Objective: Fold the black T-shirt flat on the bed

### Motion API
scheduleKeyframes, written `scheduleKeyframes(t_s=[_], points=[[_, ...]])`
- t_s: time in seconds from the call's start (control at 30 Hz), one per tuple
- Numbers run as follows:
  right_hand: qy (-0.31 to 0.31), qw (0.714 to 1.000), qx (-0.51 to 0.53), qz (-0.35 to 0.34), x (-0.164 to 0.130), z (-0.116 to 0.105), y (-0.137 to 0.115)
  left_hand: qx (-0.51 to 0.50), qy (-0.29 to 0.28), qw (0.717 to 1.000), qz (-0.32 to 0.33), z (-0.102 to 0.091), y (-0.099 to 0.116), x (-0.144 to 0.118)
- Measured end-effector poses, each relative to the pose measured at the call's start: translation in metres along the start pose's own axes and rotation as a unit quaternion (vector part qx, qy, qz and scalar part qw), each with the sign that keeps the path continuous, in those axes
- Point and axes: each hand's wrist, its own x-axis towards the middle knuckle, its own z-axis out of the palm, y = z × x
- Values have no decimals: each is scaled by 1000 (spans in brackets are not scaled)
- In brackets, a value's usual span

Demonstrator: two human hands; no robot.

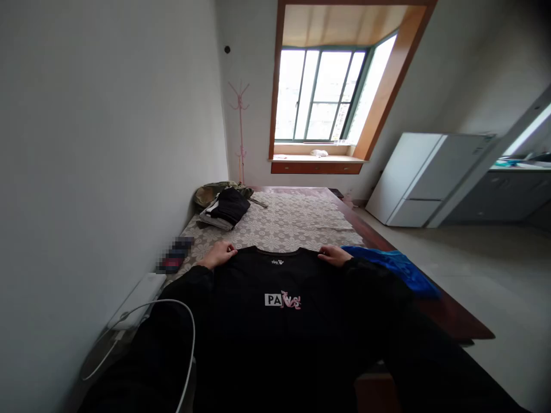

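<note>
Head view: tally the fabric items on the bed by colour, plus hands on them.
Black: 2, the shirt under both hands and the folded garment on the pile.
Blue: 1, the cloth by the right hand.
Olive: 1, the garment behind the pile.
Hands on shirt: 2, counting the left hand.
Total: 4 fabric items.

Black shirt with pink print; blue garment; cream floral-lace cover

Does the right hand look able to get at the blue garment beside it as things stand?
Probably yes. The right hand rests on the shoulder of the black T-shirt, and the blue garment lies just to its right on the lace tablecloth, with nothing between them.
</note>
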Motion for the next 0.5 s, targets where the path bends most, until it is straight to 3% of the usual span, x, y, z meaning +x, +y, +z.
scheduleKeyframes(t_s=[0.17, 0.3, 0.5], points=[[16, 998, 55, -27, -6, -8, 0, -23, 19, 999, 31, -10, 2, 0], [42, 987, 147, -43, -7, -30, 4, -40, 36, 998, 45, -26, 1, 8], [72, 994, 77, -30, 15, -52, 2, -10, 67, 997, 21, -37, 6, 27]])
